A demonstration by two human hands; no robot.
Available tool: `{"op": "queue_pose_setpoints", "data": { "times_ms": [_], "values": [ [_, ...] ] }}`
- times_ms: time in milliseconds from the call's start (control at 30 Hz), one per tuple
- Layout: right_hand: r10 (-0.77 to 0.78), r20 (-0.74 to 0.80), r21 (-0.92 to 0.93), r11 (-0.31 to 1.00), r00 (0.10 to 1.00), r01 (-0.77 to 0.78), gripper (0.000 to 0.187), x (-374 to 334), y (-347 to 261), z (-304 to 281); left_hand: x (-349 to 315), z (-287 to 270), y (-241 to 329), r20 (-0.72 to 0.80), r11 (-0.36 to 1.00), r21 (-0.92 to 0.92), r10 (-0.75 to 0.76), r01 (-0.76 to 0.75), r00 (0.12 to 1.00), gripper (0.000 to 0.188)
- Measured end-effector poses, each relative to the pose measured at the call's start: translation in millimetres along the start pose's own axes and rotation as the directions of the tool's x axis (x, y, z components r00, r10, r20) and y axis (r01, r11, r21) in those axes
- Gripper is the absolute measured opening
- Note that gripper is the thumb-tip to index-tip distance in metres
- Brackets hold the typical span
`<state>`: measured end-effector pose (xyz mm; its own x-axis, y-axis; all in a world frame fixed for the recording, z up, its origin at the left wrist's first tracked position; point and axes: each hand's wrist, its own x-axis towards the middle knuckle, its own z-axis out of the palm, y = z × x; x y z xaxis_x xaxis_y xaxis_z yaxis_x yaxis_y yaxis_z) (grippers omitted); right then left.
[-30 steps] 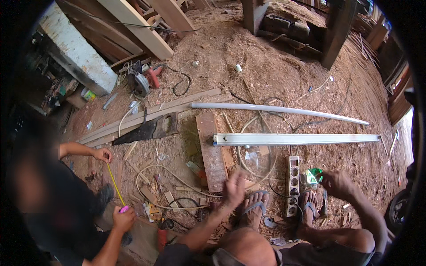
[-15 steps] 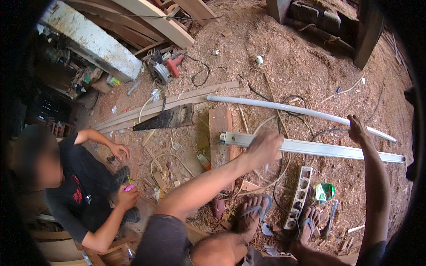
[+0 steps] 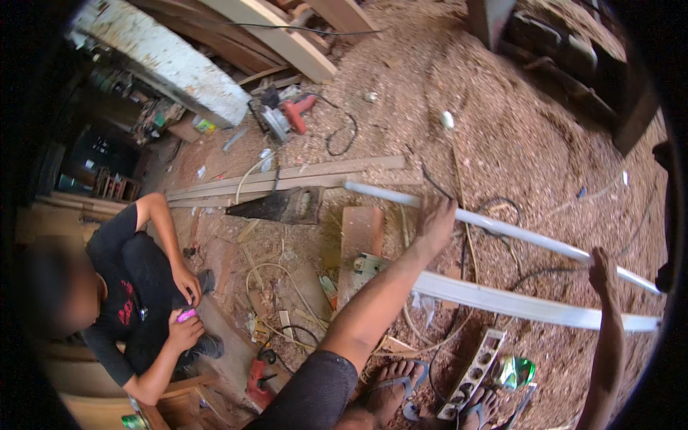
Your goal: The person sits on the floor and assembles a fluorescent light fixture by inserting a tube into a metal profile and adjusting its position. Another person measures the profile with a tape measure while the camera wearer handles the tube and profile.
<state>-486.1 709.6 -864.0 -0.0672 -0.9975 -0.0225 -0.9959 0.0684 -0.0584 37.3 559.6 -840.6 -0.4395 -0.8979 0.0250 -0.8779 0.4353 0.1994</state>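
Observation:
A white fluorescent tube (image 3: 519, 235) lies slantwise ahead of me, its left end near the hand saw. My left hand (image 3: 435, 221) is closed around its left part. Farther right, my right hand (image 3: 600, 269) grips the same tube near its right end. Below the tube, a long white light batten (image 3: 502, 301) rests with its left end on a short wooden plank (image 3: 362, 222); my left forearm covers part of it. No hand of mine is on the batten.
At left a co-worker (image 3: 136, 287) crouches, holding a small pink object (image 3: 186, 315). A hand saw (image 3: 283, 206), long boards (image 3: 301, 172) and a circular saw (image 3: 285, 118) lie beyond. Near my feet are a power strip (image 3: 473, 369), a crumpled green can (image 3: 514, 373) and a red power tool (image 3: 259, 383). Cords cross the sawdust.
My left hand has left the batten and taken hold of the tube. My right hand stays on the tube. The co-worker's hands have come together, and the view has shifted.

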Motion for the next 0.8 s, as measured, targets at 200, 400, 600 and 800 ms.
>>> {"op": "queue_pose_setpoints", "data": {
  "times_ms": [200, 400, 600, 800],
  "values": [
    [-0.032, -0.262, -0.078, 0.997, 0.965, 0.011, 0.03, -24.1, 44.9, -124.2, -27.1, -52.8, 31.5, -0.145, 0.985, -0.148, 0.068, -0.09, 0.987, 0.042],
    [-0.156, -0.349, -0.377, 0.926, 0.924, 0.014, 0.031, -137.4, 96.8, -225.3, -96.6, -116.3, 93.3, -0.444, 0.928, -0.165, 0.231, -0.333, 0.866, 0.039],
    [0.055, -0.252, -0.173, 0.98, 0.966, -0.101, 0.031, -263.1, 151.4, -208.4, -165.4, -114.0, 139.4, -0.411, 0.882, -0.147, 0.357, -0.447, 0.839, 0.038],
    [0.288, -0.108, -0.091, 0.95, 0.952, -0.298, 0.033, -352.6, 116.5, -178.9, -201.1, -97.4, 150.9, -0.312, 0.841, -0.224, 0.416, -0.492, 0.854, 0.039]
  ]
}}
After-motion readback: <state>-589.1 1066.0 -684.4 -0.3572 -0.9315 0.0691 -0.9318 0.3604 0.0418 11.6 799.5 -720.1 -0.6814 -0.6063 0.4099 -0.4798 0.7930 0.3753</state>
